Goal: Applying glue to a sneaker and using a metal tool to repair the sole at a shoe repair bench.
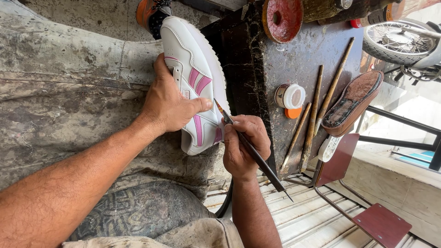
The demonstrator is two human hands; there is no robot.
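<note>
I have the white sneaker with pink stripes [195, 82] lying on its side across my lap in the upper middle of the frame, its sole turned toward the desk [275, 73] so the seam between upper and sole faces me. My left hand [167, 103] is clamped over the side of the shoe, thumb pressed on the pink stripe, to pin it against my knee so it cannot roll. My right hand [243, 147] is closed around a long thin dark tool [250, 149], held like a pen, its tip touching the sneaker's edge just beside my left thumb; the long handle runs back past my wrist toward the lower middle of the frame. The two hands sit close together, nearly touching, which keeps the tip steady.

On the dark, stained desk to the right lie several wooden sticks [317, 115] side by side, within reach. Just beside them sits a small round tin with a white lid [290, 96]. A loose brown shoe sole [353, 103] rests at the desk's right edge, and a red disc [281, 18] stands at the top.
</note>
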